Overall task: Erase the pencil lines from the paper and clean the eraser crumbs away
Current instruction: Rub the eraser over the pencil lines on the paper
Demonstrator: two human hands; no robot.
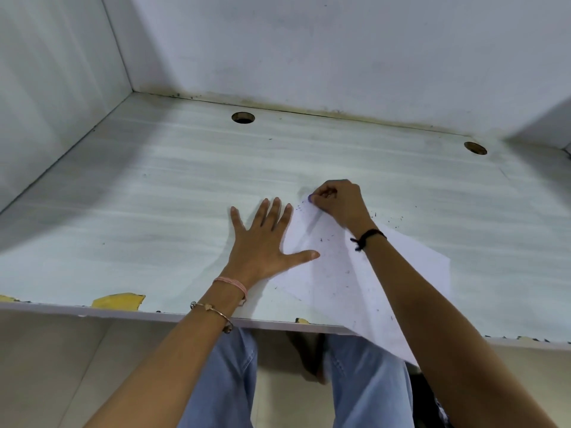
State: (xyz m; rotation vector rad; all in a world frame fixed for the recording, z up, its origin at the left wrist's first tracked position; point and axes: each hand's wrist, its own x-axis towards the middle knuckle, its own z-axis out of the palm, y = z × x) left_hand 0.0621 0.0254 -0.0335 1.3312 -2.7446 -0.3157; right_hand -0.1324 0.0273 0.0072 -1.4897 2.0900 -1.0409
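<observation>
A white sheet of paper (336, 282) lies skewed on the pale desk (154, 211), its near corner hanging over the front edge. Dark eraser crumbs (327, 239) speckle the sheet and the desk to its right. My left hand (262, 242) lies flat with fingers spread, pressing the paper's left edge, thumb on the sheet. My right hand (340, 202) is curled at the paper's far corner and pinches a small blue eraser (310, 198), whose tip touches the paper. Pencil lines are too faint to make out.
White walls enclose the desk at the back and left. Two round cable holes (243, 117) (475, 148) sit near the back edge. Torn yellow tape (119, 301) clings to the front edge. My legs in blue jeans (234, 381) are under the desk.
</observation>
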